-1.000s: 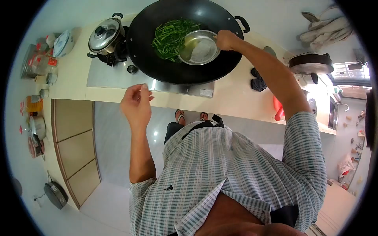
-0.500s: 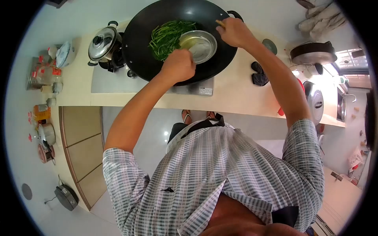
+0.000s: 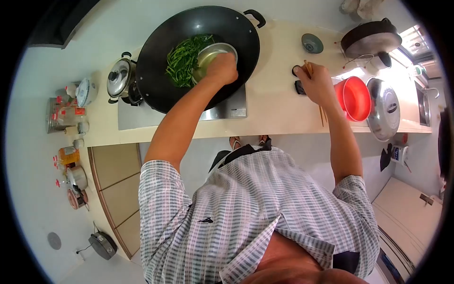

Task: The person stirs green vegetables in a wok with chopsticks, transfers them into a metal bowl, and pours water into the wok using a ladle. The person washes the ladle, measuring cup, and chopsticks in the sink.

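Note:
A large black wok (image 3: 151,61) stands on the stove, with a heap of cooked green vegetables (image 3: 182,61) inside it. Within the wok, right beside the greens, is a round metal bowl (image 3: 202,61) that seems to contain pale yellowish liquid. My left hand (image 3: 223,70) is closed at the bowl's near right side and covers part of it. Over the counter to the right, my right hand (image 3: 314,85) grips a pair of wooden chopsticks (image 3: 323,116), close to a red container (image 3: 354,98). Small black objects (image 3: 299,87) lie just left of that hand.
A lidded steel pot (image 3: 120,80) stands left of the wok. A small green bowl (image 3: 312,43) sits toward the counter's back. A large metal lid (image 3: 384,109) leans right of the red container. Bottles and jars (image 3: 71,113) line the left side.
My right hand has moved from the wok's right rim to the counter by the red container, carrying the chopsticks. My left hand stays at the metal bowl, now reaching further over it.

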Motion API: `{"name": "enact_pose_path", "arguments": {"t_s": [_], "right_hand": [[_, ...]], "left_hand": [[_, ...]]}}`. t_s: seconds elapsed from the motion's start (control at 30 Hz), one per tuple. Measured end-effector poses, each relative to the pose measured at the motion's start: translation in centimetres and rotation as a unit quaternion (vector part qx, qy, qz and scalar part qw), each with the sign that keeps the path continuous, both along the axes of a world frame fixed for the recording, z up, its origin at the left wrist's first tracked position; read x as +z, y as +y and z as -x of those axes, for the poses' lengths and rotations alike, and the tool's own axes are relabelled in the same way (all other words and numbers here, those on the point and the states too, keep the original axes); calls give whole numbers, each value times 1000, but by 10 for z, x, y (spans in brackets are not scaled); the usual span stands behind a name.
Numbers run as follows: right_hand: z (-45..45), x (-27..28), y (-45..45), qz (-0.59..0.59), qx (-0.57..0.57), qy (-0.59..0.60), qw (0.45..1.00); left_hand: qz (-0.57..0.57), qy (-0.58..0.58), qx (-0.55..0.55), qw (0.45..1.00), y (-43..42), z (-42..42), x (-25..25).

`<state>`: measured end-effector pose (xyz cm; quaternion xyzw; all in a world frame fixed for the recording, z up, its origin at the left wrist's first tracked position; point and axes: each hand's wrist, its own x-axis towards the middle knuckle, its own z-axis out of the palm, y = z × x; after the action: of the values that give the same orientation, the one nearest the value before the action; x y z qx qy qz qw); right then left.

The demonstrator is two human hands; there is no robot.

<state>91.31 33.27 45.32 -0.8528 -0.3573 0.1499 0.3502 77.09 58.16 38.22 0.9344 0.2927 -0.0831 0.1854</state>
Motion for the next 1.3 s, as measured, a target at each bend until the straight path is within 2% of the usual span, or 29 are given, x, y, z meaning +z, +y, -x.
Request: {"name": "enact_pose_path", "arguments": {"t_s": [0.2, 0.37, 0.5, 0.6, 0.63, 0.73, 0.83, 0.97, 1.07, 1.1, 1.2, 1.3], "right_hand": [[-9, -18, -25, -6, 0, 40, 999], [-22, -42, -38, -24, -7, 67, 997], [-27, -44, -48, 14, -17, 84, 996], [-25, -44, -45, 13, -7, 85, 996], [-24, -44, -44, 6, -3, 84, 996], [-27, -48, -45, -5, 1, 85, 996], [-27, -45, -47, 0, 7, 76, 997], [-27, -50, -51, 11, 11, 77, 997], [-25, -48, -52, 27, 17, 85, 996], [-24, -48, -51, 24, 19, 90, 995], [-23, -50, -55, 16, 17, 100, 995], [-24, -52, -60, 1, 18, 94, 995]], "left_hand": [[-81, 11, -50, 995, -5, 11, 8], [-145, 108, -23, 983, 1, 59, 31], [-181, 103, 25, 978, 23, 111, 61], [-70, -31, 91, 993, 72, 142, 40], [-79, -68, 106, 989, 79, 145, 38], [85, -107, 345, 929, 73, 138, 52], [97, -191, 384, 898, 89, 150, 8], [18, -210, 432, 877, 72, 129, -11], [-154, -176, 351, 907, 66, 112, -15], [-129, -184, 397, 890, 72, 107, -22], [-192, -207, 349, 894, 86, 100, -27], [-156, -199, 353, 901, 90, 93, -7]]}}
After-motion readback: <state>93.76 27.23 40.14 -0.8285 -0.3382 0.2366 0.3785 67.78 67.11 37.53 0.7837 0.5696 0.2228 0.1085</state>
